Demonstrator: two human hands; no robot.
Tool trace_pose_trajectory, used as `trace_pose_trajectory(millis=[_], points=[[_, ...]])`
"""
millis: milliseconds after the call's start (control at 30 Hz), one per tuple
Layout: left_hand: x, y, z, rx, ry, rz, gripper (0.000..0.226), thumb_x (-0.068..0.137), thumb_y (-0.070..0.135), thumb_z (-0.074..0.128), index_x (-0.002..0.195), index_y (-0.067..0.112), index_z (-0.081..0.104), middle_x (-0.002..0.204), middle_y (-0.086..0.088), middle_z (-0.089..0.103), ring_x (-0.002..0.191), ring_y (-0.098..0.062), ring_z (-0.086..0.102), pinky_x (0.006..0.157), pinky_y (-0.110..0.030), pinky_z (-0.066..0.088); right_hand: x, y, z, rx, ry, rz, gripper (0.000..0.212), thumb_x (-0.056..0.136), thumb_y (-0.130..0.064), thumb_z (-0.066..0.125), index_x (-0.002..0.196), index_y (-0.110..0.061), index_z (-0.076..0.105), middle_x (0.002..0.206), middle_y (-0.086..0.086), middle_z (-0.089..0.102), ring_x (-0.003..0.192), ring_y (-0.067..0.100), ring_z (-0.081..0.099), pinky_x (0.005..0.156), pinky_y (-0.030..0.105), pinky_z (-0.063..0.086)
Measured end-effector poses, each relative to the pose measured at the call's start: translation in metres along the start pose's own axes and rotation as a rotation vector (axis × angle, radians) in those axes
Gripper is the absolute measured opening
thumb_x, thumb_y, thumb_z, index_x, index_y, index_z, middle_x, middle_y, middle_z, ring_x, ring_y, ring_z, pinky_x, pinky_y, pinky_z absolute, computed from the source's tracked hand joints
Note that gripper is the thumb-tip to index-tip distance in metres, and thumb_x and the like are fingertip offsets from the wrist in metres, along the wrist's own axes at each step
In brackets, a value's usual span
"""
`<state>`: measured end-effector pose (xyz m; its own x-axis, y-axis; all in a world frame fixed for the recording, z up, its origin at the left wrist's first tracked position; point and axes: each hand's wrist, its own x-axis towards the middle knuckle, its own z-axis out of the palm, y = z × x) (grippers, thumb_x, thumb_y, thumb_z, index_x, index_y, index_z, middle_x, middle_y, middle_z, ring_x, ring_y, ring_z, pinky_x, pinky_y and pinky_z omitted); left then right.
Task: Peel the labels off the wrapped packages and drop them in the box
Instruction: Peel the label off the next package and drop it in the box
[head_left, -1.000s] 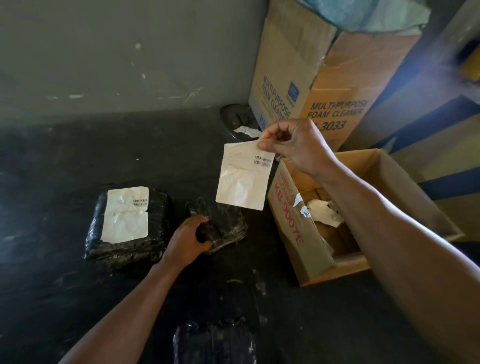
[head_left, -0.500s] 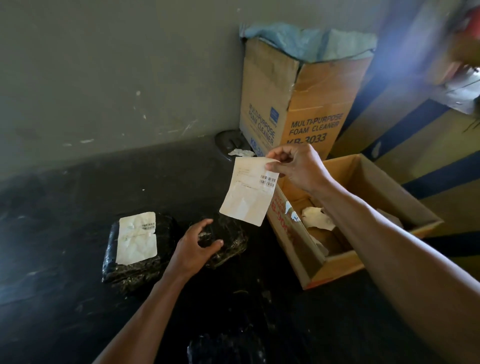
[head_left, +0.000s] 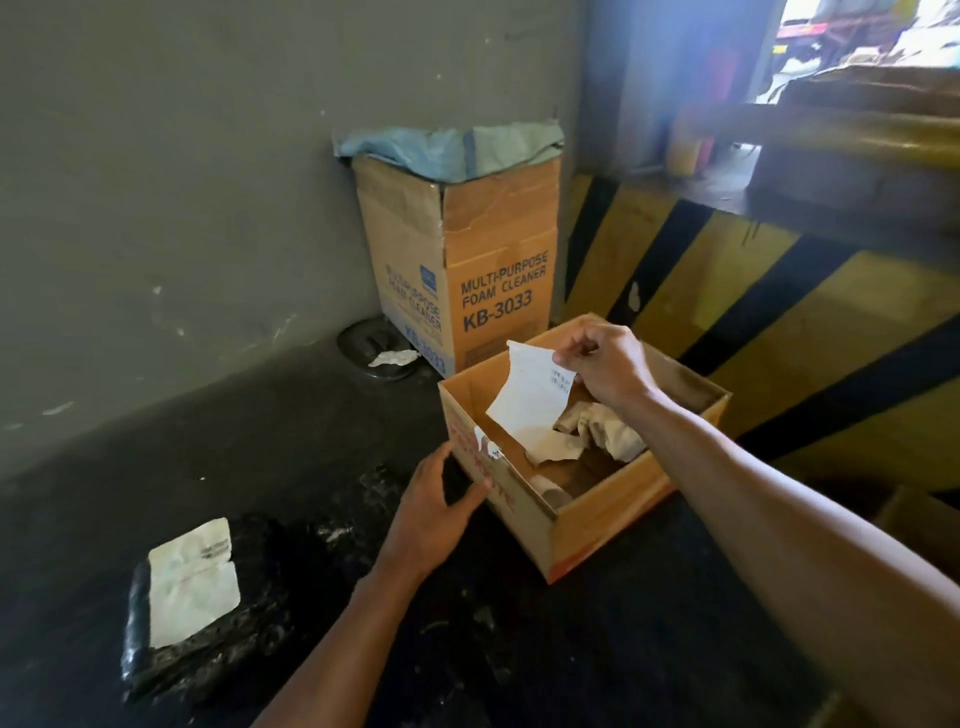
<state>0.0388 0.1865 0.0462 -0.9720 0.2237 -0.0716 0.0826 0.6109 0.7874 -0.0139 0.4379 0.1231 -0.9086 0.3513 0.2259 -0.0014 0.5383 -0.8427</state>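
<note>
Your right hand (head_left: 608, 366) pinches a label (head_left: 530, 405) by its top corner between thumb and fingertips, forearm stretched forward. Below and left of that pinch, your left hand (head_left: 434, 514) is palm-down, fingers loosely spread.

label (head_left: 530, 405) print blurred, possibly a barcode

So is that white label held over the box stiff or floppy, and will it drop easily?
Probably floppy: the label hangs curved and creased from a corner pinched by the right hand. Likely very light, since a pinch alone carries it. It may flutter rather than fall straight into the box.
</note>
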Motion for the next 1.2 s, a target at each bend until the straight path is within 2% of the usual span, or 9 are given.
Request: trace_pose_trajectory(millis=[133, 233, 333, 467, 600, 800, 900, 1067, 1200], points=[[0.016, 0.024, 0.026, 0.013, -0.060, 0.098, 0.084, 0.086, 0.057, 0.067, 0.153, 0.023, 0.031, 0.159, 0.004, 0.031, 0.144, -0.014, 0.031, 0.113, -0.032, 0.031, -0.009, 0.021, 0.002, 0.021, 0.020, 0.061, 0.009, 0.086, -0.009, 0.077, 0.079, -0.013, 0.074, 0.082, -0.005, 0.069, 0.076, 0.007, 0.064, 0.061, 0.015, 0.050], [0.027, 0.030, 0.041, 0.126, -0.094, 0.105, 0.101, 0.079, 0.073, 0.060, 0.157, 0.019, 0.023, 0.165, 0.000, 0.017, 0.151, -0.017, 0.017, 0.119, -0.040, 0.026, -0.014, 0.041, 0.005, -0.002, 0.029, 0.097, 0.009, 0.086, -0.008, 0.076, 0.079, -0.014, 0.075, 0.084, -0.003, 0.070, 0.080, 0.011, 0.064, 0.065, 0.021, 0.054], [0.035, 0.027, 0.051, 0.222, -0.123, 0.072, 0.113, 0.077, 0.077, 0.059, 0.159, 0.014, 0.014, 0.168, -0.004, 0.004, 0.154, -0.020, 0.006, 0.120, -0.042, 0.021, -0.019, 0.059, 0.009, -0.026, 0.027, 0.132, 0.010, 0.087, -0.009, 0.076, 0.079, -0.016, 0.074, 0.090, -0.001, 0.071, 0.084, 0.014, 0.065, 0.065, 0.022, 0.053], [0.039, 0.016, 0.057, 0.275, -0.143, 0.051, 0.118, 0.074, 0.078, 0.063, 0.159, 0.015, 0.011, 0.168, 0.000, 0.001, 0.153, -0.021, 0.014, 0.116, -0.046, 0.033, -0.028, 0.073, 0.019, -0.021, -0.034, 0.161, 0.015, 0.086, -0.007, 0.076, 0.083, -0.020, 0.068, 0.092, -0.001, 0.071, 0.086, 0.014, 0.067, 0.065, 0.021, 0.053], [0.041, 0.011, 0.059, 0.307, -0.098, 0.058, 0.115, 0.073, 0.074, 0.068, 0.158, 0.017, 0.015, 0.168, 0.002, 0.008, 0.152, -0.019, 0.018, 0.113, -0.043, 0.035, -0.033, 0.083, 0.028, -0.117, -0.105, 0.135, 0.011, 0.086, -0.011, 0.077, 0.078, -0.018, 0.073, 0.088, -0.003, 0.072, 0.081, 0.012, 0.068, 0.070, 0.030, 0.061], [0.043, 0.009, 0.058, 0.338, -0.083, 0.078, 0.116, 0.069, 0.077, 0.067, 0.156, 0.017, 0.019, 0.165, 0.001, 0.018, 0.149, -0.019, 0.026, 0.111, -0.042, 0.041, -0.033, 0.086, 0.045, -0.155, -0.137, 0.139, 0.015, 0.092, -0.021, 0.071, 0.079, -0.014, 0.075, 0.084, -0.004, 0.071, 0.075, 0.011, 0.068, 0.067, 0.034, 0.061], [0.044, 0.009, 0.058, 0.356, -0.084, 0.078, 0.118, 0.067, 0.082, 0.064, 0.156, 0.019, 0.018, 0.166, 0.001, 0.016, 0.149, -0.020, 0.026, 0.111, -0.044, 0.041, -0.033, 0.089, 0.048, -0.165, -0.131, 0.095, 0.021, 0.088, -0.010, 0.072, 0.069, -0.020, 0.068, 0.082, -0.003, 0.071, 0.076, 0.011, 0.067, 0.067, 0.038, 0.060], [0.043, 0.009, 0.058, 0.360, -0.091, 0.060, 0.119, 0.068, 0.082, 0.063, 0.157, 0.020, 0.015, 0.167, 0.002, 0.012, 0.150, -0.021, 0.024, 0.111, -0.044, 0.041, -0.037, 0.095, 0.054, -0.189, -0.131, 0.095, 0.033, 0.079, -0.005, 0.081, 0.066, -0.027, 0.060, 0.082, -0.003, 0.067, 0.076, 0.011, 0.064, 0.061, 0.032, 0.058], [0.040, 0.011, 0.057, 0.357, -0.102, 0.061, 0.118, 0.070, 0.080, 0.064, 0.157, 0.019, 0.014, 0.167, 0.001, 0.011, 0.150, -0.021, 0.023, 0.111, -0.043, 0.040, -0.038, 0.098, 0.055, -0.176, -0.136, 0.150, 0.025, 0.074, -0.015, 0.087, 0.071, -0.022, 0.064, 0.085, -0.003, 0.066, 0.075, 0.012, 0.063, 0.057, 0.028, 0.055]])
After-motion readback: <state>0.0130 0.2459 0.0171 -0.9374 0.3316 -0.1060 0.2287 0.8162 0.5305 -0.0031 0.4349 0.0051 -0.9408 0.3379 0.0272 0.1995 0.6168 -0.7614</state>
